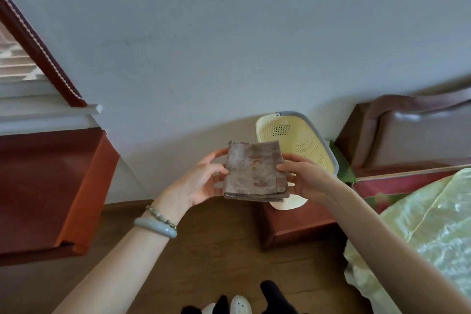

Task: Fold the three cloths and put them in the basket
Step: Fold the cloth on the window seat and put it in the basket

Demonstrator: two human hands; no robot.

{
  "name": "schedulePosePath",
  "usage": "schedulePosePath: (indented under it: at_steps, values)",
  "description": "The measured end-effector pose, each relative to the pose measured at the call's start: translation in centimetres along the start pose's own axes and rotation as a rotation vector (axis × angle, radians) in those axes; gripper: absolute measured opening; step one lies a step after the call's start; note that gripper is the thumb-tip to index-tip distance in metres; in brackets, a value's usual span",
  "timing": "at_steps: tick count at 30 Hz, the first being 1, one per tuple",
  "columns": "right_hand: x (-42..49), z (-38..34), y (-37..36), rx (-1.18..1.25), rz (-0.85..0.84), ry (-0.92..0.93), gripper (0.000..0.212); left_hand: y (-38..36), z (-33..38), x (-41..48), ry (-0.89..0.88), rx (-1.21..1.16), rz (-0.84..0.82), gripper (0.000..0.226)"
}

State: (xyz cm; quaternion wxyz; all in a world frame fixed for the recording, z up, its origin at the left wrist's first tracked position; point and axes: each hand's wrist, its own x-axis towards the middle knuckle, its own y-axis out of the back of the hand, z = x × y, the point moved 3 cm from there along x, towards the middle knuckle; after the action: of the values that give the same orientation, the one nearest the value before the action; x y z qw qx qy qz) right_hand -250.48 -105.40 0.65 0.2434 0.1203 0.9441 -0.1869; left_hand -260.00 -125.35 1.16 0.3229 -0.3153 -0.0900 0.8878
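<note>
A folded brownish-grey cloth (253, 171) with faded red marks is held in the air between both hands. My left hand (204, 178) grips its left edge, thumb on top. My right hand (305, 177) grips its right edge the same way. Just behind the cloth stands a pale yellow perforated basket (303, 140) with a grey rim, resting on a dark red bedside cabinet (293, 224); its inside looks empty where visible. No other cloths are in view.
A bed with a shiny light-green cover (428, 232) lies at the right, its brown headboard (407, 130) against the wall. A red-brown cabinet (51, 186) stands at the left under a window. Wooden floor and my slippers (239, 304) are below.
</note>
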Motion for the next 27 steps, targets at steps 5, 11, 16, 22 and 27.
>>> schedulePosePath:
  at_steps: [5, 11, 16, 22, 27]
  values:
    - [4.1, -2.4, 1.8, 0.052, 0.057, -0.006, 0.03, 0.0, 3.1, 5.9, 0.041, 0.045, -0.041, 0.048]
    - [9.1, -4.7, 3.9, 0.15, 0.151, 0.006, 0.028, -0.1, 6.8, 13.8, 0.101, 0.131, -0.17, 0.051]
    - [13.2, -6.2, 5.5, 0.231, 0.271, 0.01, 0.039, -0.2, 10.6, 20.6, 0.159, 0.248, -0.297, 0.05]
    - [16.8, -8.4, 6.4, 0.318, 0.436, 0.065, 0.039, -1.1, 14.4, 28.1, 0.233, 0.379, -0.408, 0.049]
    - [17.6, -8.1, 6.8, 0.384, 0.554, 0.089, 0.036, -2.5, 15.0, 32.4, 0.309, 0.45, -0.493, 0.051]
